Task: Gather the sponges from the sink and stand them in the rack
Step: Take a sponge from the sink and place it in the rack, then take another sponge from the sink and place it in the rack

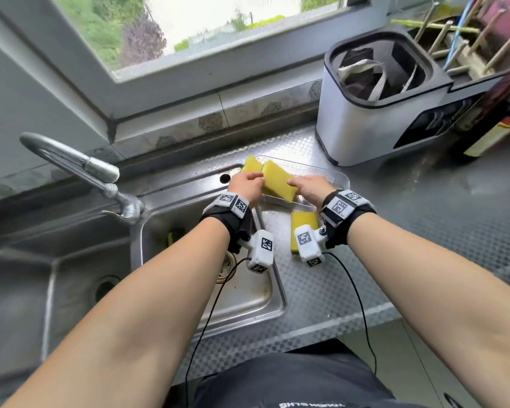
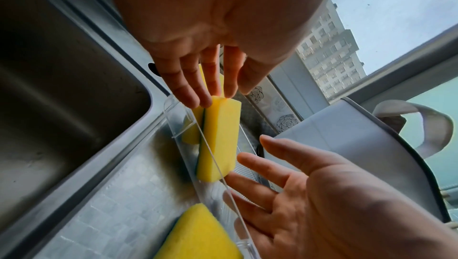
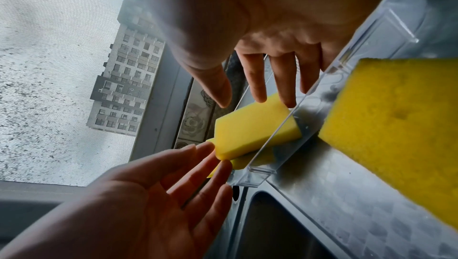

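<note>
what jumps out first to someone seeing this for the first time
Two bright yellow sponges stand on edge in a clear rack beside the sink, with the left hand and right hand steadying them. A third sponge lies flat on the counter nearby.

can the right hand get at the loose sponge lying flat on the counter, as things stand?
Probably yes. The flat sponge lies bare on the counter, outside the clear rack, just below the right hand. That hand holds nothing: its straight fingers only touch the standing sponge. Nothing covers the flat one.
</note>
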Demonstrator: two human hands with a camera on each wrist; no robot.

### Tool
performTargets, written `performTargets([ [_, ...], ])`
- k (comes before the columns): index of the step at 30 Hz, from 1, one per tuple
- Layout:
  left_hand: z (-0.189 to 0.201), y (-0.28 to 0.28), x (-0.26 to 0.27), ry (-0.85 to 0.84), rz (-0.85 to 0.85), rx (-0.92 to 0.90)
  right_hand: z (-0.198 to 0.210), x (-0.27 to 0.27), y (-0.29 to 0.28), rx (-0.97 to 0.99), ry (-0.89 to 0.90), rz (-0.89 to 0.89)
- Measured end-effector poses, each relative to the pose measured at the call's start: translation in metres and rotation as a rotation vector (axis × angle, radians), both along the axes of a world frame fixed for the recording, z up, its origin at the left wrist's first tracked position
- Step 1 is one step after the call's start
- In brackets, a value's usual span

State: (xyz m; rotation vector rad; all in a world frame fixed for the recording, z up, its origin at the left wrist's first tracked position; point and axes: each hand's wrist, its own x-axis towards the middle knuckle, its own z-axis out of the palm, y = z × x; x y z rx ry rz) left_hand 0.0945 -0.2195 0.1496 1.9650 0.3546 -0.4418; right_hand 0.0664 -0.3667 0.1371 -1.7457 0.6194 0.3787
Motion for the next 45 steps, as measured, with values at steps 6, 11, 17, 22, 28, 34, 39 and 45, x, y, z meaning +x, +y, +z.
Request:
performTargets([
  [6, -0.008, 0.006, -0.004, -0.014, 0.064, -0.038, -0.002, 0.008, -0.005, -0.031, 0.072, 0.086],
  [11, -0.002, 0.018, -0.010, -0.036, 0.165, -0.147, 0.001, 0.009, -0.005, 0.009, -0.012, -0.128],
  [17, -0.024, 0.068, -0.041, 0.125, 0.291, -0.228, 0.031, 0.005, 0.029, 0.339, -0.109, -0.183],
  [22, -0.061, 0.123, -0.067, 0.308, 0.478, -0.237, 0.032, -0.004, 0.079, 0.402, -0.031, 0.038],
  [28, -0.097, 0.181, -0.082, 0.378, 0.651, -0.214, 0.000, -0.014, 0.131, 0.346, 0.160, 0.193],
  [34, -0.127, 0.211, -0.080, 0.380, 0.805, -0.251, -0.027, -0.031, 0.151, 0.285, 0.287, 0.175],
  [39, -0.153, 0.218, -0.064, 0.418, 0.872, -0.260, -0.046, -0.044, 0.155, 0.230, 0.360, 0.157],
  [45, -0.200, 0.236, -0.061, 0.534, 0.842, -0.335, -0.060, -0.034, 0.175, 0.175, 0.412, 0.184],
])
